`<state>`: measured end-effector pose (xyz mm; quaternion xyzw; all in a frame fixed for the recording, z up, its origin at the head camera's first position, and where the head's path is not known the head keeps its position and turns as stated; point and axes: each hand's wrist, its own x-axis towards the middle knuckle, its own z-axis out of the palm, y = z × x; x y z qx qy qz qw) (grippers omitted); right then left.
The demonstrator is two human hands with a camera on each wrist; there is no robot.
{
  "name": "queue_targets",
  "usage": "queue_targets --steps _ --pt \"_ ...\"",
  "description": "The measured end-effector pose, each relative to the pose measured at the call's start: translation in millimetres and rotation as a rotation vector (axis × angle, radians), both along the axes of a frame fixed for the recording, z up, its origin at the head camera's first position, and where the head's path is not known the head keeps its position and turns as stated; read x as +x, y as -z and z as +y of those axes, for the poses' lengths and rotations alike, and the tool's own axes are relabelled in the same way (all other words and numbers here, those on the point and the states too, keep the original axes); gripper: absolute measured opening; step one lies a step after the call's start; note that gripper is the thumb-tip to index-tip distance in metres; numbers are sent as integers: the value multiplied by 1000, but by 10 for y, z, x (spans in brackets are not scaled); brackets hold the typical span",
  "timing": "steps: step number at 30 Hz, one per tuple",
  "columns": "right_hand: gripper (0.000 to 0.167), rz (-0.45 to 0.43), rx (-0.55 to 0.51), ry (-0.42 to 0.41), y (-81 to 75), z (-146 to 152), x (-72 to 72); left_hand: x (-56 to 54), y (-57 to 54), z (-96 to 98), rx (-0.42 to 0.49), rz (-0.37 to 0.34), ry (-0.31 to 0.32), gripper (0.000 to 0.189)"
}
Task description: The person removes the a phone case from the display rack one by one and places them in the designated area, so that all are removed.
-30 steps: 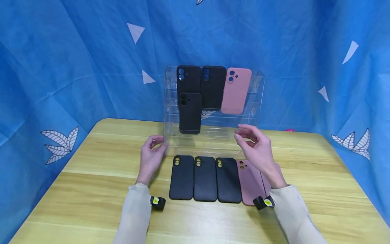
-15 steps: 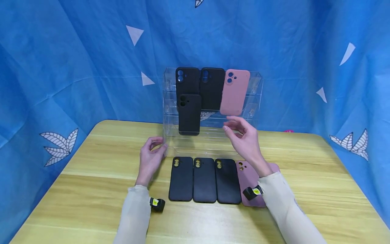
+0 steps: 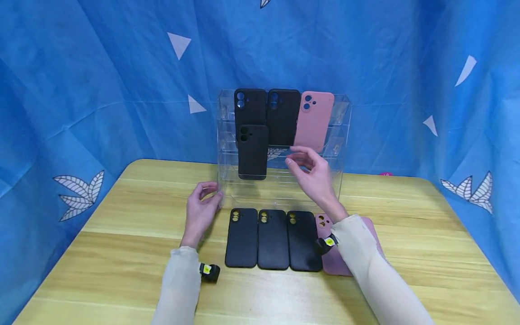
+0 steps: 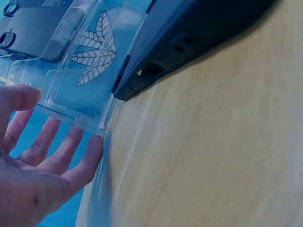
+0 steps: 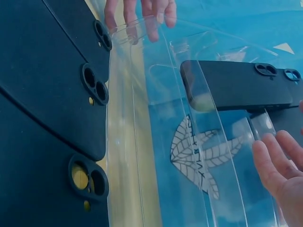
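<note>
My left hand (image 3: 200,210) touches the left side of a clear tiered display rack (image 3: 284,184), fingertips against its outer wall in the left wrist view. My right hand (image 3: 316,180) hovers before the rack's middle, fingers loosely bent and holding nothing. Two black phone cases (image 3: 284,117) and a pink phone case (image 3: 314,119) stand in the top tier. Below the leftmost one, another black phone case (image 3: 253,153) stands a tier lower. Three black phone cases (image 3: 273,239) lie in a row before the rack, with pink phone cases (image 3: 335,262) partly hidden under my right forearm.
The wooden table (image 3: 134,216) carries the rack near its back edge. A blue curtain (image 3: 134,81) with white leaf and triangle prints hangs right behind it. Small black cameras sit on both wrists, the right camera (image 3: 325,245) above the cases.
My right hand has moved left and slightly up, from the rack's right side to its middle, in front of the lower tiers. My left hand stays at the rack's side.
</note>
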<state>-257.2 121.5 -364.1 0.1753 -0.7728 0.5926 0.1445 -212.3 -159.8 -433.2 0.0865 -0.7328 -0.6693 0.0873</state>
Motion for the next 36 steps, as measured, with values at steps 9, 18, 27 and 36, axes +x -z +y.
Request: queue_targets --steps 9,18,27,36 --pt "42 -91 -59 -74 6 -119 -102 6 8 -2 -5 6 0 29" --pt "39 -156 -98 -98 9 -253 -184 13 2 -3 -7 8 5 29" --pt "39 -210 -163 -100 -11 -386 -240 8 -5 -4 -17 -1 -2 29" --pt "39 -259 -200 -63 -17 -483 -231 9 4 2 -17 -2 -1 29"
